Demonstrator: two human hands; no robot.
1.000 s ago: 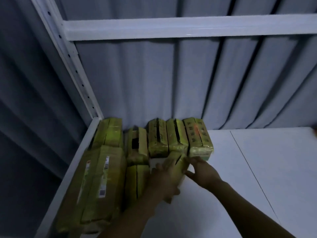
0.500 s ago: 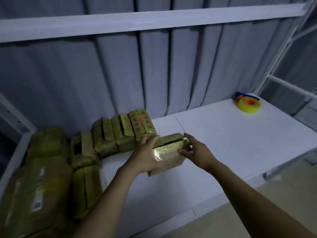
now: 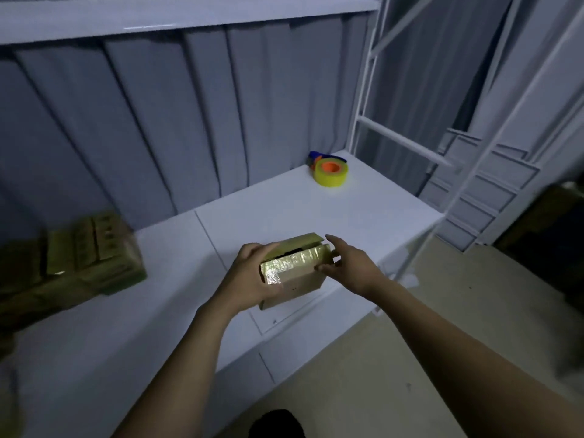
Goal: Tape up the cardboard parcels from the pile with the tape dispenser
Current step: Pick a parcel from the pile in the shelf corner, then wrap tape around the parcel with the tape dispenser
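Table [image 3: 363, 222]; pile [image 3: 79, 257] at far left. Parcel [image 3: 297, 273] over its front edge, long axis left-near to right-far, flap ajar. Our left hand [image 3: 249, 279] grips its left end, fingers curled; right hand [image 3: 350, 267], fingers spread, touches the other. Dispenser [image 3: 330, 172] behind.

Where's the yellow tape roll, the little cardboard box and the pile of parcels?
Yellow tape roll with orange core [image 3: 330, 179]: head view, yellow front wall.
Small brown cardboard box [image 3: 300, 284]: head view, plain front side.
Pile of taped cardboard parcels [image 3: 85, 251]: head view, top parcel.
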